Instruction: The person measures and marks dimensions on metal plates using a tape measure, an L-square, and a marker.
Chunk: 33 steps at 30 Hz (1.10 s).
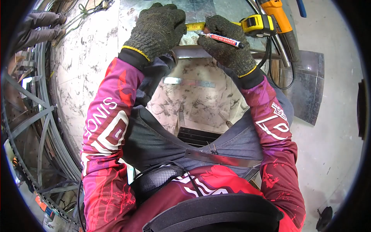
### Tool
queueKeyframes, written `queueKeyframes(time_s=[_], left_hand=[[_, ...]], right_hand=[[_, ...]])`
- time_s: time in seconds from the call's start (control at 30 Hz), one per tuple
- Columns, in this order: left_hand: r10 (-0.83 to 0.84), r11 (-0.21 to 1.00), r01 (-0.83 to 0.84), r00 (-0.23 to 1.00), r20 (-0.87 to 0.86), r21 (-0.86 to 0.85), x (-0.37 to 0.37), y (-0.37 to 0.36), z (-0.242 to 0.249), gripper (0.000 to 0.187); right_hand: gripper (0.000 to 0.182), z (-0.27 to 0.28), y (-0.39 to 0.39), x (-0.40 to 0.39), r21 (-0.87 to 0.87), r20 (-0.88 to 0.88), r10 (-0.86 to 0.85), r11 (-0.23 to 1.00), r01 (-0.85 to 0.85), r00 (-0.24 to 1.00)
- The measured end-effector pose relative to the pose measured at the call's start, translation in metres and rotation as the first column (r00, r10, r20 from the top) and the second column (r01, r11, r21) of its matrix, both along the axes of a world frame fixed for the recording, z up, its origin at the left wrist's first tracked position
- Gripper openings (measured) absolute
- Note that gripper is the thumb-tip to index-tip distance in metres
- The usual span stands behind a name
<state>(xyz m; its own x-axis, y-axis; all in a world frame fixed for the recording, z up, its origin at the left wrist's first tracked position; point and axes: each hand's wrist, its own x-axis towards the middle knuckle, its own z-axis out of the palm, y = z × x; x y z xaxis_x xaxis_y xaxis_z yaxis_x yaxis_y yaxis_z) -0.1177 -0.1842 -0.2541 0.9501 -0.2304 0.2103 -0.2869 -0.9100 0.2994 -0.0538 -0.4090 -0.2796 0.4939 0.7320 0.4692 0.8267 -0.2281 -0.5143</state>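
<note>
Both my hands wear dark knitted gloves with yellow cuff edges. My left hand (157, 33) is closed, its fingers curled at the edge of a metal sheet (195, 9), where the yellow blade (195, 26) of a tape measure runs into its grip. A white and red marker (224, 39) is held in my right hand (226, 48), with its tip pointing left, close to the blade. My right fingers also lie against the blade. To the right of that hand sits the yellow and black tape measure case (258, 25). The blade's far end is hidden by my left glove.
An orange power tool (276, 17) with a black cable lies beyond the tape case. Dark sheets (307, 87) lie on the right floor. Metal bars and frames (34, 116) fill the left side. Another person's legs (42, 27) show at upper left.
</note>
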Motion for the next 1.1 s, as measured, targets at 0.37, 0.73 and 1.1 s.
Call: queueKeyframes(time_s=[0.37, 0.73, 1.1], left_hand=[[0.001, 1.000, 0.000, 1.000, 0.021, -0.006, -0.001, -0.001, -0.002, 0.019], [0.049, 0.999, -0.049, 0.999, 0.023, -0.015, -0.002, 0.001, -0.010, 0.020], [0.046, 0.999, -0.046, 0.999, 0.000, -0.007, -0.002, 0.001, -0.008, 0.019]], right_hand=[[0.028, 0.003, -0.002, -0.001, -0.016, -0.048, -0.002, 1.000, 0.001, 0.999], [0.037, -0.002, -0.024, 0.007, -0.030, 0.279, 0.007, 1.000, 0.002, 0.960], [0.041, 0.003, -0.017, -0.002, 0.077, -0.162, -0.053, 0.995, 0.067, 0.985]])
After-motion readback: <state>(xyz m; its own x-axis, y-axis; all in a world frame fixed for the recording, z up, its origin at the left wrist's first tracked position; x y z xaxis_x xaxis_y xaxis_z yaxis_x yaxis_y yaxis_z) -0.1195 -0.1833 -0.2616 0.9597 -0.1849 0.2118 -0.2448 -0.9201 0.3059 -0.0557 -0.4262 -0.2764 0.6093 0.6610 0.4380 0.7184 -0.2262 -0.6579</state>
